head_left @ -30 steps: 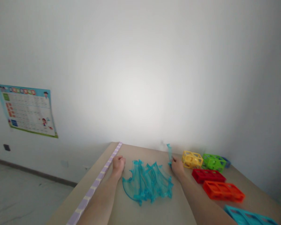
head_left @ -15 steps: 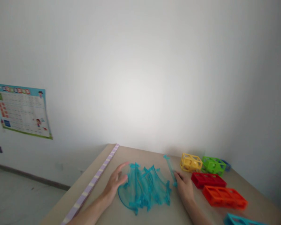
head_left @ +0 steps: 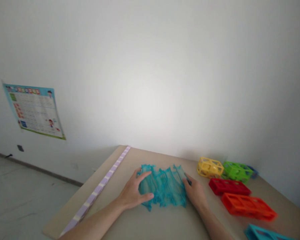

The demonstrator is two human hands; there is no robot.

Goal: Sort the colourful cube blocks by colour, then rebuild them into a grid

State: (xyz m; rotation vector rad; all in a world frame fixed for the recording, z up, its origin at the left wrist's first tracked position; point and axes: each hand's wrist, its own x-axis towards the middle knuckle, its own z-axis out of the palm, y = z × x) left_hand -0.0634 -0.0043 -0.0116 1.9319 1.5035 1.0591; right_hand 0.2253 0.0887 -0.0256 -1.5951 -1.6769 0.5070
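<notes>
Several translucent teal plastic pieces [head_left: 162, 186] with curved edges stand close together in a row on the table, their outlines running into one another. At the row's left end is my left hand [head_left: 136, 191], thumb and fingers spread wide around the near and far sides of the outermost piece. My right hand [head_left: 193, 191] is at the right end, with its fingers closed on the edge of a teal plastic piece [head_left: 180, 175]. The fingertips there are partly hidden, and motion blurs the pieces.
To the right lie openwork plastic blocks: yellow [head_left: 210, 167], green [head_left: 237, 171], red [head_left: 229, 186], orange [head_left: 248, 206] and blue [head_left: 262, 233]. A purple-and-white strip [head_left: 102, 184] runs along the table's left edge. A wall [head_left: 150, 83] with a poster [head_left: 36, 110] stands behind.
My right hand has brought its separate teal piece left against the row. My left hand has moved right onto the row's left end. The view has shifted slightly.
</notes>
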